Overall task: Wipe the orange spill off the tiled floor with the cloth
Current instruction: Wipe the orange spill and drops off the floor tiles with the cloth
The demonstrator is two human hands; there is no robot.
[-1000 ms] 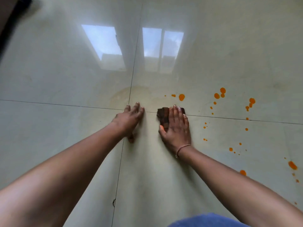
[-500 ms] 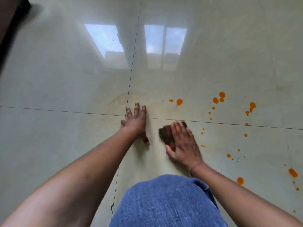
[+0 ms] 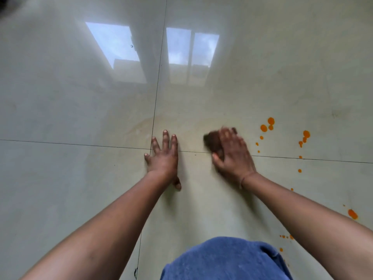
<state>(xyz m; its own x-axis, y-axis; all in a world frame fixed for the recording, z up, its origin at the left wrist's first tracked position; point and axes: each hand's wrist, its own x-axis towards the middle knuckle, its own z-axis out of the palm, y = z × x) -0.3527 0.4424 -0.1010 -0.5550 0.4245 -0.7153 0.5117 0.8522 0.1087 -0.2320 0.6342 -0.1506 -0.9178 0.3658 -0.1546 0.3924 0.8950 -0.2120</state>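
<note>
Your right hand (image 3: 232, 156) presses flat-fingered on the crumpled dark brown cloth (image 3: 212, 141) at the tile joint (image 3: 193, 152); left hand (image 3: 163, 156) splayed on glossy cream tile (image 3: 80, 178), empty. Sweep right into the orange drops (image 3: 264, 128), firm, overlapping.

Your left grip (image 3: 162, 158) lies flat on the floor (image 3: 80, 178) just left of the cloth (image 3: 212, 141), fingers straight and spread, thumb pointing back toward you. Your right grip (image 3: 232, 156) presses palm-down on the cloth, fingers extended over it and blurred. Both bare forearms reach forward, converging toward the cloth.
</note>
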